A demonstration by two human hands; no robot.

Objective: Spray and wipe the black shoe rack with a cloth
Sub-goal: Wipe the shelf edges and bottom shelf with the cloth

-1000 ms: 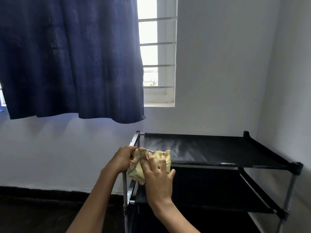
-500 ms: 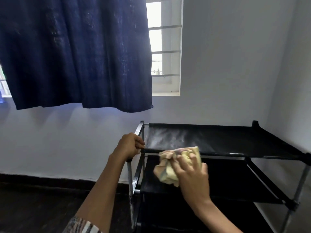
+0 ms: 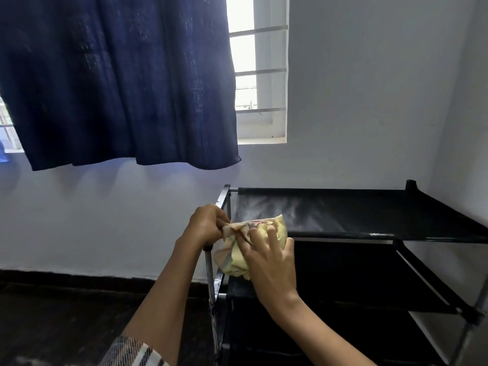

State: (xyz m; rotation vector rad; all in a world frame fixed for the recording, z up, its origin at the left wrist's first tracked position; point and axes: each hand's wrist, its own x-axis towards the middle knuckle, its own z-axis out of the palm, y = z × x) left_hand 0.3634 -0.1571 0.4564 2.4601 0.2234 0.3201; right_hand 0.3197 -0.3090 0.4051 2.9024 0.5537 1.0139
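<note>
The black shoe rack [image 3: 369, 215] stands in the room corner, with fabric shelves on metal poles. Its top shelf shows pale damp streaks near the left end. My right hand [image 3: 269, 262] presses a crumpled yellow cloth [image 3: 253, 247] against the front left edge of the top shelf. My left hand [image 3: 207, 224] grips the rack's front left corner, touching the cloth's left end. No spray bottle is in view.
A dark blue curtain [image 3: 118, 80] hangs over a barred window [image 3: 260, 75] on the white wall behind. The right wall runs close along the rack's right side. The floor [image 3: 66, 320] to the left is dark.
My right hand has slid the cloth back left along the top shelf's front edge, up against my left hand. The view has shifted slightly.
</note>
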